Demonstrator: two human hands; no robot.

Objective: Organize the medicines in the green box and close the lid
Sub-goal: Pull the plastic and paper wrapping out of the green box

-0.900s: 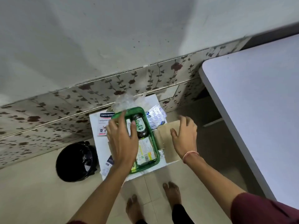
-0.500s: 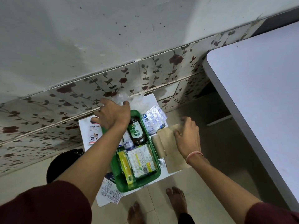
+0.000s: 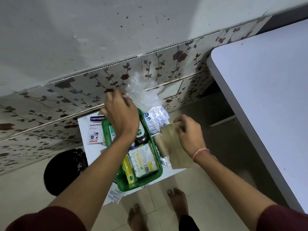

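Note:
A green box (image 3: 124, 185) stands open on a small white table (image 3: 84, 130), holding a dark bottle (image 3: 141, 135), a white printed medicine pack (image 3: 143, 160) and a yellow-green carton (image 3: 128, 170). My left hand (image 3: 120, 114) is over the box's far end, pinching a crinkled clear plastic bag (image 3: 141, 92) lifted above the table. My right hand (image 3: 188, 130) grips the top edge of a brown bandage strip (image 3: 173, 147), unrolled from its roll (image 3: 160, 144) just right of the box. No lid is visible.
A Hansaplast plaster pack (image 3: 94, 129) lies left of the box, blister strips (image 3: 156, 118) at its far right, a leaflet (image 3: 115, 195) at the near left. A black bin (image 3: 63, 169) stands on the floor to the left. A large white table (image 3: 266, 105) fills the right. My bare feet (image 3: 176, 202) are below.
My left hand moved from inside the box to its far end and took hold of the plastic bag, lifting it. My right hand closed on the bandage strip's edge.

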